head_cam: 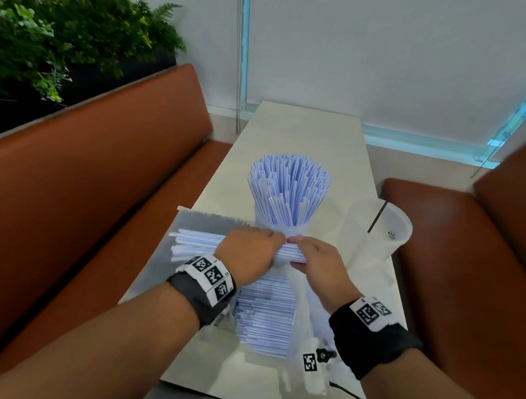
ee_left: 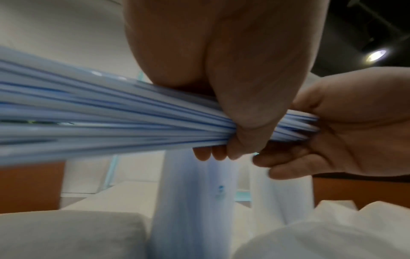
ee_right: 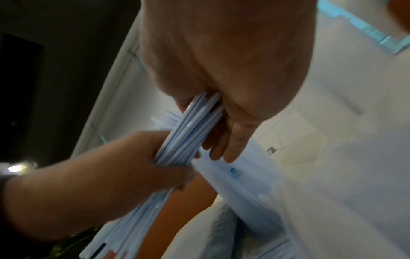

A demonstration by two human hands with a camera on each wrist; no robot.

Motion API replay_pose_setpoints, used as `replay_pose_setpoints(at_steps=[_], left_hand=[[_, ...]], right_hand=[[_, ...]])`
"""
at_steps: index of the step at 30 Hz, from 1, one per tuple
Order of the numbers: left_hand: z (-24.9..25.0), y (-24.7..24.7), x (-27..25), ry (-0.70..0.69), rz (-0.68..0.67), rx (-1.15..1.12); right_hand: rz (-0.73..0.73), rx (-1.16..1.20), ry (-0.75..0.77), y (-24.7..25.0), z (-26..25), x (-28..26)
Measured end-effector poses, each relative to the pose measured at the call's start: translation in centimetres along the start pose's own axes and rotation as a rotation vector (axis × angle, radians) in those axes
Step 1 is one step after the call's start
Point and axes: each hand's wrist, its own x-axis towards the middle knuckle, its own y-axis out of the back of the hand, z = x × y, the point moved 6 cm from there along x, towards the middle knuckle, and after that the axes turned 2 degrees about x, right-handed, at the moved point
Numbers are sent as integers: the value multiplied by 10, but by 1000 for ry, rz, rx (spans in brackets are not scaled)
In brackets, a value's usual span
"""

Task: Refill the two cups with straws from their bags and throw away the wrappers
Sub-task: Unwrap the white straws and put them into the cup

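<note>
Both hands grip one bundle of white-and-blue straws [head_cam: 193,244] held level above the table. My left hand [head_cam: 253,250] curls round its middle, and my right hand [head_cam: 313,262] grips its right end. In the left wrist view the bundle [ee_left: 99,113] fans out left from my left hand [ee_left: 239,126], with the right hand [ee_left: 343,131] beside it. The right wrist view shows the bundle [ee_right: 188,136] between the right hand [ee_right: 224,143] and the left hand [ee_right: 111,175]. A clear cup [head_cam: 280,230] packed with upright straws stands just behind the hands. A second translucent cup [head_cam: 387,232] at right holds one thin dark stick.
A bag of more straws [head_cam: 262,317] lies on the pale table [head_cam: 303,134] under my wrists. A thin clear wrapper [head_cam: 299,294] hangs below the right hand, and a clear bag [head_cam: 200,222] lies at left. Orange bench seats [head_cam: 90,191] flank the table.
</note>
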Motion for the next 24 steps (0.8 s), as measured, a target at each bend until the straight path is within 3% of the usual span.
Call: replay_pose_setpoints(at_steps=[3, 5, 7, 10, 13, 19, 24], left_hand=[[9, 19, 6, 26, 59, -120], [-1, 37, 5, 103, 132, -333], [-8, 61, 0, 183, 260, -753], [-8, 102, -2, 202, 566, -1392], [-5, 120, 2, 143, 782, -1746], [2, 112, 8, 165, 815, -1925], [2, 105, 14, 248, 756, -1936]], right_hand=[[74, 212, -16, 8, -7, -1], [111, 380, -81, 20, -8, 1], [106, 454, -152, 23, -4, -1], [64, 491, -255, 13, 3, -6], [46, 574, -311, 3, 2, -8], [100, 655, -321, 2, -6, -7], [6, 712, -346, -13, -14, -10]])
